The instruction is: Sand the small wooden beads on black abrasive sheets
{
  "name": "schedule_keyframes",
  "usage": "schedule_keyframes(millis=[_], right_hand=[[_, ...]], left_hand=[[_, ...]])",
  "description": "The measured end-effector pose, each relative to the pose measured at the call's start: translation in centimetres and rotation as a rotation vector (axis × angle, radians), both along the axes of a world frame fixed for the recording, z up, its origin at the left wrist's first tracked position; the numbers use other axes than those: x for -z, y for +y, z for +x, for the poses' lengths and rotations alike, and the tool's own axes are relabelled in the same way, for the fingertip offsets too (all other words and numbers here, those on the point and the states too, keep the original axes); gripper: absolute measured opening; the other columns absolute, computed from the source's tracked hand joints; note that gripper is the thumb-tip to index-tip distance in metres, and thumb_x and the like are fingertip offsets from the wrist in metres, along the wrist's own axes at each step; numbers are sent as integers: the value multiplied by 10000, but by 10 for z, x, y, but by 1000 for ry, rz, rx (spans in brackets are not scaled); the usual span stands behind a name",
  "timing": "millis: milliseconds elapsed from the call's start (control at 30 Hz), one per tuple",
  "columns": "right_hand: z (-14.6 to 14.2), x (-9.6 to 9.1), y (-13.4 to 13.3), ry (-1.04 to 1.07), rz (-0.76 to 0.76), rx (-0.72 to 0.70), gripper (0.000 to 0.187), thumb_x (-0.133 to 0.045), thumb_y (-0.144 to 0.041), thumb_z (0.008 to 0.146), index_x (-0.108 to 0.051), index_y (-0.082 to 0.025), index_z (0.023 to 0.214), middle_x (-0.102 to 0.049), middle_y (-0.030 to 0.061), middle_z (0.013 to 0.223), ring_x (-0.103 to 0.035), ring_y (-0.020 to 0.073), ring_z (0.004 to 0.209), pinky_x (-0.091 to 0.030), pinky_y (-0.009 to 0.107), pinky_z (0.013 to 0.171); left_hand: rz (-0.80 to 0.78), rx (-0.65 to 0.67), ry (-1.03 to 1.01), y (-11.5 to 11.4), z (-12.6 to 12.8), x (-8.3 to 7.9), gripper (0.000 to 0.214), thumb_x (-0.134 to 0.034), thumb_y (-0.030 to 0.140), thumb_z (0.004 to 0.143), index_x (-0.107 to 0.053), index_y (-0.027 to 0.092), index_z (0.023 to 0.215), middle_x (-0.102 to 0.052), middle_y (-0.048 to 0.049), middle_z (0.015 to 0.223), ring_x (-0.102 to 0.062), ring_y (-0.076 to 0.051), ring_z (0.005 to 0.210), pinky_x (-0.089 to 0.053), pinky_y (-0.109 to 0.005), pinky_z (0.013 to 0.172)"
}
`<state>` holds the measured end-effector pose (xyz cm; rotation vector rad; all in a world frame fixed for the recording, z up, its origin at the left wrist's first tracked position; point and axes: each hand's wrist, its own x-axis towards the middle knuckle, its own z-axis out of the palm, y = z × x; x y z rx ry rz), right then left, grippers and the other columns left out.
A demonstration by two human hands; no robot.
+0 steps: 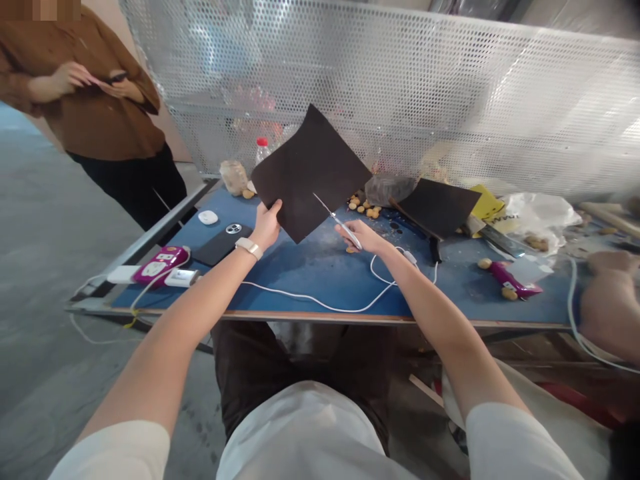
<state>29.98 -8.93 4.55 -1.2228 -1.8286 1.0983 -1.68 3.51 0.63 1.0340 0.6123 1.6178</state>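
A square black sheet (310,167) is held up above the blue table, its far corner curling upward. My left hand (266,227) pinches its lower left edge, thumb on top. My right hand (365,237) is closed round the pale handle of a pair of scissors (345,229). Their thin blade points up and left and overlaps the sheet near its lower right edge; whether it has cut in, I cannot tell. A black phone (217,245) lies beside my left wrist.
Another black sheet (440,205) lies among clutter, near a plastic bag (540,217). A white cable (320,307) crosses the table (295,277). A purple packet (165,263) sits left. A perforated metal screen (350,73) stands behind. One person stands left; another person's arm (613,307) rests right.
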Motion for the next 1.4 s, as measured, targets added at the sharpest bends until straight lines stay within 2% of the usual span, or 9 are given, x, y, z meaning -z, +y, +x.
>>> schedule_keyframes(millis=[233,333,433,600,700,900,1033,1167,1400], right_hand=[[1,-9,-7,-170,94,37,920,-771,-1143,1001,-556,-277,777,-639,18,553,-606,139,443,-427,264,484],[1,-9,-8,-171,80,48,934,-769,-1164,987,-529,-287,774,-628,14,543,-602,140,434,-417,265,475],[-1,-6,-7,-99,5,48,988,-765,-1247,893,-488,-305,778,-584,-3,536,-595,148,428,-396,266,430],[-5,-1,-4,32,-66,41,1029,-861,-1266,763,-509,-299,776,-563,-23,553,-543,125,420,-408,263,403],[-6,0,-4,32,-31,54,1022,-852,-1254,794,-489,-299,746,-554,-22,539,-527,120,408,-412,263,412],[-8,0,-6,-66,59,81,1018,-782,-1260,848,-473,-300,711,-557,3,519,-605,159,413,-391,265,414],[-12,-1,-7,10,-6,58,1004,-787,-1248,862,-478,-305,712,-567,15,519,-573,150,420,-438,271,412],[-16,-2,-10,73,-24,42,976,-815,-1189,920,-475,-299,710,-575,19,534,-555,134,435,-447,257,414],[-16,1,-7,56,28,111,942,-875,-1178,868,-618,-277,777,-603,24,515,-569,153,407,-401,273,384]], left_hand=[[-40,10,22,-5,0,-5,398,-1086,335,934,-849,255,1243,-979,-151,1427,-787,-456,1714,-658,-645,1468],[-41,22,25,-7,0,-7,410,-1080,328,948,-863,252,1287,-984,-144,1411,-822,-452,1667,-666,-634,1460],[-49,29,29,-9,2,-6,416,-1057,321,951,-860,262,1313,-981,-136,1436,-831,-442,1654,-679,-631,1450],[-40,57,50,-15,9,-4,361,-1035,332,923,-834,254,1213,-948,-167,1523,-753,-478,1749,-687,-667,1442],[-34,49,46,-16,11,-3,342,-1029,334,918,-830,257,1185,-944,-167,1530,-712,-490,1792,-670,-675,1459],[-23,60,22,-15,10,-6,425,-1032,302,950,-854,278,1335,-951,-142,1539,-727,-450,1786,-636,-663,1496],[-31,65,37,-18,13,-6,393,-1027,267,988,-876,270,1351,-960,-130,1499,-761,-445,1747,-647,-640,1488],[-25,99,58,-23,15,-7,474,-1075,311,975,-867,251,1396,-949,-157,1519,-753,-474,1748,-672,-664,1459],[-28,100,41,-23,13,-8,417,-1065,299,980,-870,246,1344,-946,-141,1547,-762,-457,1740,-661,-648,1475]])
